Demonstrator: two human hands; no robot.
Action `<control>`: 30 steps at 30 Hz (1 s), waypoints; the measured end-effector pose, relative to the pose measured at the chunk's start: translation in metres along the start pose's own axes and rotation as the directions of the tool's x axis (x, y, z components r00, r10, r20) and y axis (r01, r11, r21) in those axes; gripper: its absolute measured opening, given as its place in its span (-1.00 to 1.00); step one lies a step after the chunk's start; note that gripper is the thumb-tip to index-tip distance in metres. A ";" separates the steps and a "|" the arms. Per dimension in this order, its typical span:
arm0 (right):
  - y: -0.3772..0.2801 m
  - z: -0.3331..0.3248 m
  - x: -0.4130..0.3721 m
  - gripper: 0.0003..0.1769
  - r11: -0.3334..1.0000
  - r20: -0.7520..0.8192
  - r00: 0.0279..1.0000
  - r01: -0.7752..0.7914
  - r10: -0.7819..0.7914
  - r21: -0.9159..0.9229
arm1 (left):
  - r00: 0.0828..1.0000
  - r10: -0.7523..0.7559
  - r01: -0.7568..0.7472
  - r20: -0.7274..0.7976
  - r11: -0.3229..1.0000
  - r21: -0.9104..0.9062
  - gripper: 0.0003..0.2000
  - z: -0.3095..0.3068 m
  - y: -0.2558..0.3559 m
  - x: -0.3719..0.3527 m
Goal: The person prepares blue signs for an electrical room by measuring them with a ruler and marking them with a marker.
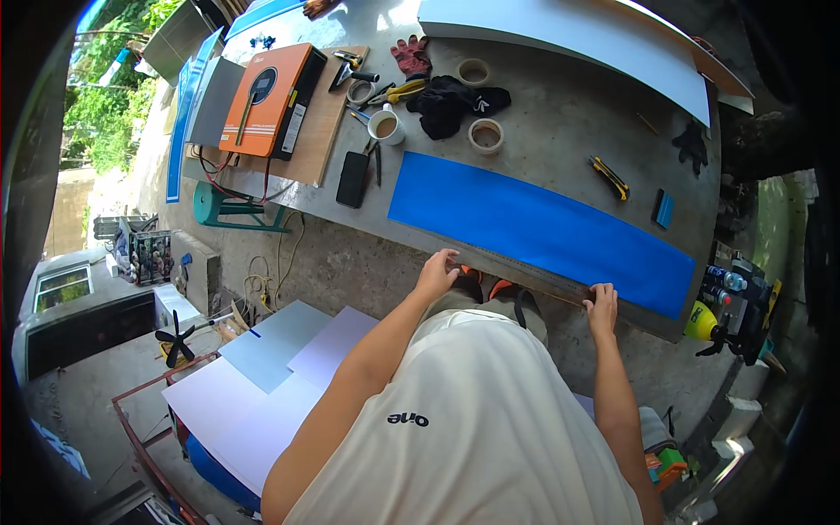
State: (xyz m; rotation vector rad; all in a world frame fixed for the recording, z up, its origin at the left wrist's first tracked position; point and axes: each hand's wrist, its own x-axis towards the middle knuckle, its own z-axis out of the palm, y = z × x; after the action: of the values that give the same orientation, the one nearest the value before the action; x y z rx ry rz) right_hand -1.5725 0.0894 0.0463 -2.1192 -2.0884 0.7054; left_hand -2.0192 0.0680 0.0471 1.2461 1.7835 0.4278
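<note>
A long blue sheet [534, 232] lies flat along the near part of the grey table [560, 131]. Beside its near edge runs a thin metal ruler [516, 262]. My left hand [439, 273] is at the table's near edge by the ruler's left part, fingers bent. Farther right, my right hand [601, 306] rests at the same edge near the ruler's other end, fingers curled. What the fingertips of either hand hold, if anything, is too small to make out. Past the sheet lie a yellow cutter [609, 178] and a blue squeegee [662, 210].
An orange device [271, 101] stands on a wooden board [330, 131] at the left. Nearby are a mug [386, 126], a phone [353, 179], tape rolls [486, 136], a black cloth [451, 105] and gloves [690, 147]. White panels [577, 44] lie at the far edge.
</note>
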 end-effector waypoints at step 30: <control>0.034 0.029 -0.023 -0.78 0.898 0.069 0.966 0.258 -0.250 -0.357 | 0.922 0.318 -0.376 0.224 0.874 0.307 -0.59 0.051 0.033 0.015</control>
State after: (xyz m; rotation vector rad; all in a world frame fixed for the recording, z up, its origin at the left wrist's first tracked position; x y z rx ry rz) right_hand -1.5513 0.0580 0.0134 -1.9366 -2.6147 0.3294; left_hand -1.9600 0.0857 0.0352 1.8123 1.5307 0.2027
